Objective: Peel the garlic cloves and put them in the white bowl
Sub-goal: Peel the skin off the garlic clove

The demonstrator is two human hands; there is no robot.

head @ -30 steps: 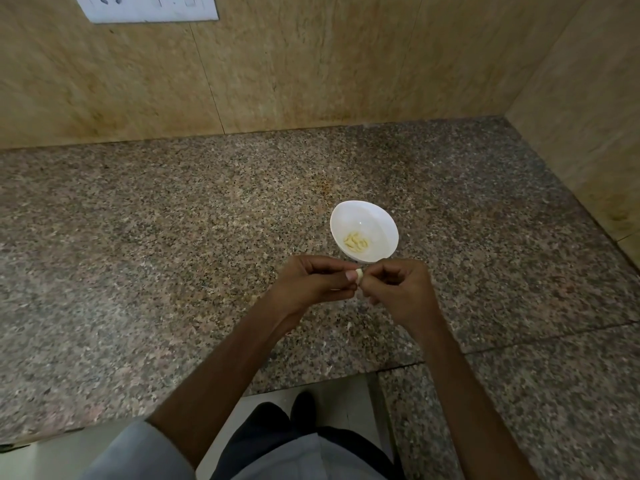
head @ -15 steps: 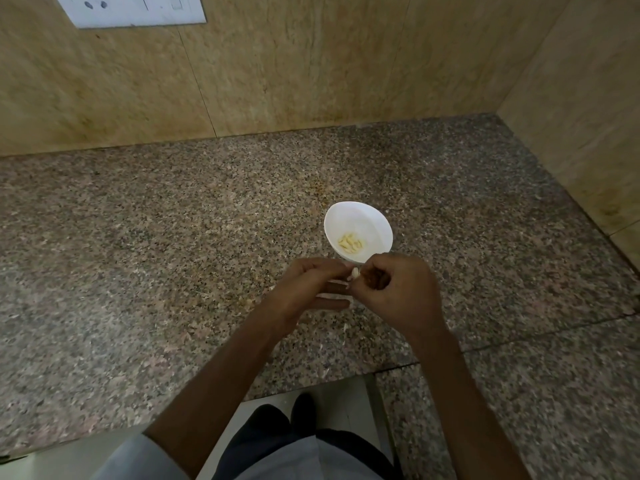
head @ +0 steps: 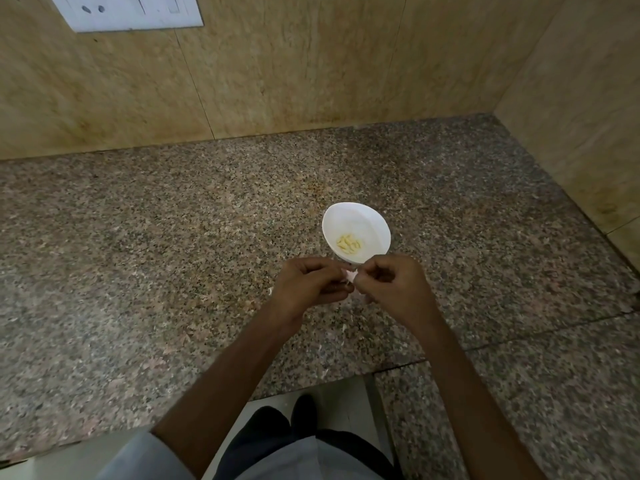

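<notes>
Garlic clove (head: 350,276), a pale pinkish bit, shows in the gap between the two hands. I see only a sliver of it; fingers hide the rest. The left hand (head: 311,284) comes in from 7 o'clock, its fingers curled and its thumb and fingertips clamped on the clove's left side. The right hand (head: 391,289) comes in from 5 o'clock, fingers curled in, thumb and forefinger pinching the clove's right side. The hands meet at the 6 o'clock edge of the white bowl (head: 346,216) and cover a little of its near rim from my view. I cannot tell whether they touch it. The bowl stands upright on the speckled granite counter (head: 173,254), slightly right of centre. In its bottom lies a small heap of yellowish peeled cloves (head: 349,242). A few pale skin scraps (head: 344,328) lie on the counter near the hands, toward 6 o'clock. At 12 o'clock a tan stone wall (head: 311,64) rises, with a white switch plate (head: 131,10) at 11 o'clock.
</notes>
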